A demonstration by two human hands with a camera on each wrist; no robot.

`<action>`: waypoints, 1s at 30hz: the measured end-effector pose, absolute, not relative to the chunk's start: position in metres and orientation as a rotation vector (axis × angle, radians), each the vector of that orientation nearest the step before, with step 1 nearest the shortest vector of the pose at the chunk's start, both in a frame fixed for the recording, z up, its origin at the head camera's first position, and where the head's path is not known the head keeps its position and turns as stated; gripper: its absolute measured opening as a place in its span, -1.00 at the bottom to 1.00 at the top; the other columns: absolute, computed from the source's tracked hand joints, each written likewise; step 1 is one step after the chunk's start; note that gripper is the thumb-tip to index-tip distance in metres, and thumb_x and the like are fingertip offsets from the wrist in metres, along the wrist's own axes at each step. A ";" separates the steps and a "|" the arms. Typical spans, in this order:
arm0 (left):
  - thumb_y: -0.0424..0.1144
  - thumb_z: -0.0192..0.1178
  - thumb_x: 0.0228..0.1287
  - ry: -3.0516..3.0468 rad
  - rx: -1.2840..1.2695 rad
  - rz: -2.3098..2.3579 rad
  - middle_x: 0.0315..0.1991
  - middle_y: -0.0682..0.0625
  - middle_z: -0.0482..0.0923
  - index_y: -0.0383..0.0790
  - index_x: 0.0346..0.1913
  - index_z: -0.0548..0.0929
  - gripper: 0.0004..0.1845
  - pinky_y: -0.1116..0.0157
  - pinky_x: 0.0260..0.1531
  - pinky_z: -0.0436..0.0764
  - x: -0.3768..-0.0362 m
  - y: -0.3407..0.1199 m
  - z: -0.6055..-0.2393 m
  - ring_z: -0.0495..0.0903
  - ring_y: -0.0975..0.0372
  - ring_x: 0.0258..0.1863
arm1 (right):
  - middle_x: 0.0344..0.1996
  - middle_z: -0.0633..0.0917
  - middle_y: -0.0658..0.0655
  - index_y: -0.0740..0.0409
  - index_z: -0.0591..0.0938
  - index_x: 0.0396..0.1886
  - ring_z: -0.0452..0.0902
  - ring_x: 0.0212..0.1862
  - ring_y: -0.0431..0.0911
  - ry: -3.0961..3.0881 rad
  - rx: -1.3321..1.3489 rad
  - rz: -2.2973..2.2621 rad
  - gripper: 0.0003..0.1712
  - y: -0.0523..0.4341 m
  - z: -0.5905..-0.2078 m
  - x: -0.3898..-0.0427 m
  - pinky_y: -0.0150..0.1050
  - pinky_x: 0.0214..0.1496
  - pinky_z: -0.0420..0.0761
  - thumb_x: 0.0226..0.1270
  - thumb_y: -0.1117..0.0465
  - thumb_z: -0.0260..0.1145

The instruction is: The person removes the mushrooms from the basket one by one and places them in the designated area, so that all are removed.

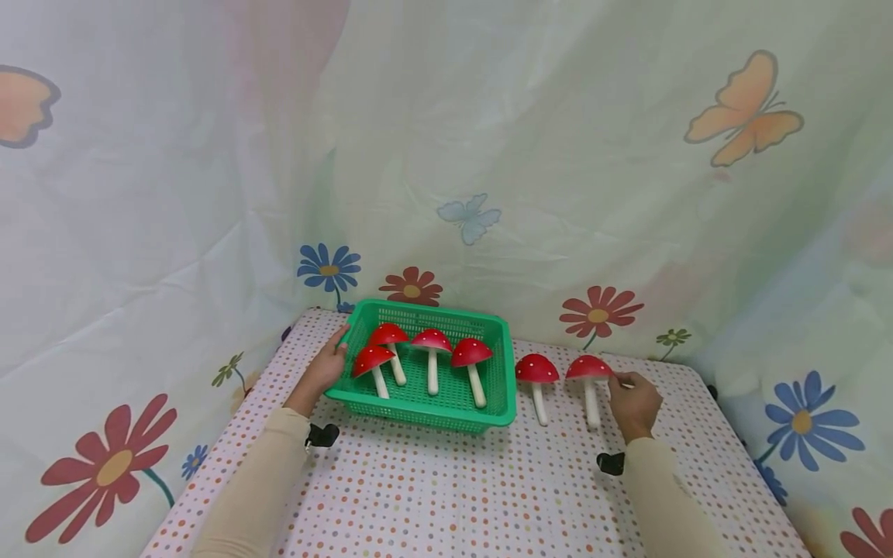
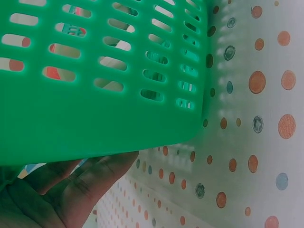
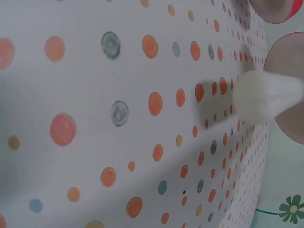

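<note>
A green plastic basket [image 1: 418,409] stands on the dotted tablecloth and holds several red-capped toy mushrooms [image 1: 471,353] with white stems. My left hand [image 1: 324,370] grips its left rim, thumb on top. In the left wrist view the fingers [image 2: 71,190] lie under the basket's wall [image 2: 95,109]. Two more mushrooms lie on the cloth to the right of the basket. My right hand [image 1: 633,403] pinches the right edge of the cap of the far-right mushroom [image 1: 588,367]. The right wrist view shows its white stem [image 3: 263,97] resting on the cloth.
The other loose mushroom [image 1: 536,369] lies between the basket and my right hand. A curtain printed with flowers and butterflies [image 1: 743,108] closes in the table on three sides. The table's right edge [image 1: 732,434] is close to my right hand.
</note>
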State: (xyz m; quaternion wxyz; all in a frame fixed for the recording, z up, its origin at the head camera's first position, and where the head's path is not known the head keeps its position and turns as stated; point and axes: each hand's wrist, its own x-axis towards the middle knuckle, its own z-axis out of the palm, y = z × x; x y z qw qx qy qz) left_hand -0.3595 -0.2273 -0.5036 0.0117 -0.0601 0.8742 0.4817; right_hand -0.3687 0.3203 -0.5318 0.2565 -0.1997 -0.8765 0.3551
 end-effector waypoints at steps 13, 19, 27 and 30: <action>-0.10 -0.37 0.63 2.731 -0.189 1.496 0.60 -0.16 -0.09 0.13 0.59 -0.04 -0.45 -0.27 0.44 0.00 -0.358 -0.225 -0.501 -0.07 -0.17 0.55 | -0.12 0.71 0.43 0.38 0.68 -0.07 0.71 -0.24 0.20 -2.433 -0.570 0.963 -0.73 0.328 -0.548 -0.366 -0.12 -0.53 0.60 0.45 0.25 0.20; -0.09 -0.37 0.63 2.728 -0.183 1.498 0.60 -0.16 -0.11 0.13 0.59 -0.04 -0.45 -0.26 0.45 -0.02 -0.359 -0.227 -0.500 -0.09 -0.17 0.56 | -0.12 0.70 0.43 0.36 0.66 -0.06 0.69 -0.18 0.22 -2.464 -0.557 0.996 -0.74 0.327 -0.543 -0.362 -0.09 -0.49 0.61 0.44 0.25 0.22; -0.10 -0.38 0.63 2.734 -0.181 1.475 0.61 -0.15 -0.12 0.10 0.59 -0.05 -0.45 -0.26 0.45 -0.03 -0.358 -0.228 -0.498 -0.11 -0.17 0.56 | -0.07 0.67 0.41 0.35 0.56 0.08 0.65 -0.21 0.22 -2.531 -0.504 0.969 -0.66 0.331 -0.532 -0.355 -0.06 -0.53 0.57 0.38 0.28 0.14; -0.10 -0.39 0.63 2.734 -0.177 1.481 0.61 -0.15 -0.13 0.09 0.60 -0.05 -0.45 -0.26 0.45 -0.03 -0.357 -0.227 -0.498 -0.11 -0.17 0.56 | -0.06 0.67 0.42 0.33 0.50 0.19 0.70 -0.25 0.19 -2.551 -0.498 0.990 -0.57 0.333 -0.524 -0.353 -0.08 -0.53 0.60 0.41 0.22 0.09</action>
